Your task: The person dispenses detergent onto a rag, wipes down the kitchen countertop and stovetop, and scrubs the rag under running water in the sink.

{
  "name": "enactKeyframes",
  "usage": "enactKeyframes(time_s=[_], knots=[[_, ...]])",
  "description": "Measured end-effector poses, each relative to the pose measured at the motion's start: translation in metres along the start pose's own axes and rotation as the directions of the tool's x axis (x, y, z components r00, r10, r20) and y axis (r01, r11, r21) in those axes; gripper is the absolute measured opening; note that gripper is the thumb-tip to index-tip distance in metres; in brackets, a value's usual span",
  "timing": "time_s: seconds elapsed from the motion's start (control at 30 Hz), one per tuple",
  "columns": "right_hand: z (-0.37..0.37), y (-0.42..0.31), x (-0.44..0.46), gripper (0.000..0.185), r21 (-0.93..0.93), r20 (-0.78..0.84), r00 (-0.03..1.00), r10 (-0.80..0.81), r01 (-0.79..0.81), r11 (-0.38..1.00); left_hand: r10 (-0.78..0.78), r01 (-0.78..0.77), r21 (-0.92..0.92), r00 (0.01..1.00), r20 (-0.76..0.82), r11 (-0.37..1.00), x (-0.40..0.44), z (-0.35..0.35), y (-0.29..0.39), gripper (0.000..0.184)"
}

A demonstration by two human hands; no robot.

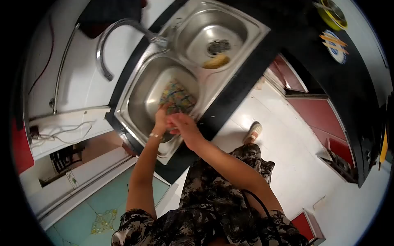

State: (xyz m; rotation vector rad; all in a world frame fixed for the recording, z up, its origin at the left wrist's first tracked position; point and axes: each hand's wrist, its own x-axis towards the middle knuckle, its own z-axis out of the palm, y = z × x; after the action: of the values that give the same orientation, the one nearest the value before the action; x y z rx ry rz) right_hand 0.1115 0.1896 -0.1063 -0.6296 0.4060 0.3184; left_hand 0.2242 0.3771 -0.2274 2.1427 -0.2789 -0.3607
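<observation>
A patterned, multicoloured cloth [177, 97] hangs bunched in the nearer sink basin [141, 92]. My left hand [161, 117] is at its lower left end, with the fingers closed on the cloth. Close beside it, touching or nearly touching, my right hand [184, 128] has its fingers curled in toward the left hand and the cloth's lower end. Whether the right fingers grip any cloth is hidden. In the other basin [195, 37], a yellowish sponge-like piece [216, 62] lies near the drain [218, 47].
The curved faucet [107, 41] arches to the left of the basins. On the dark counter [295, 24] at the upper right are a yellow-green bowl [334, 18] and a plate [336, 51] with orange strips across it. Red cabinet doors [314, 112] stand at the right.
</observation>
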Motion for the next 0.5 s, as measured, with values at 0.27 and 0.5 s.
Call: enactKeyframes(time_s=[0.27,0.5], knots=[[-0.004,0.061,0.106,0.051,-0.186,-0.396,0.918,-0.031,-0.047,0.981,-0.032,-0.095,0.688,0.985,0.17,0.72,0.021,0.022,-0.025,0.038],[-0.012,0.035,0.165,0.061,-0.116,-0.668,0.744,-0.027,-0.069,0.991,-0.377,0.62,0.42,0.76,-0.529,0.663,0.047,-0.034,-0.048,0.063]])
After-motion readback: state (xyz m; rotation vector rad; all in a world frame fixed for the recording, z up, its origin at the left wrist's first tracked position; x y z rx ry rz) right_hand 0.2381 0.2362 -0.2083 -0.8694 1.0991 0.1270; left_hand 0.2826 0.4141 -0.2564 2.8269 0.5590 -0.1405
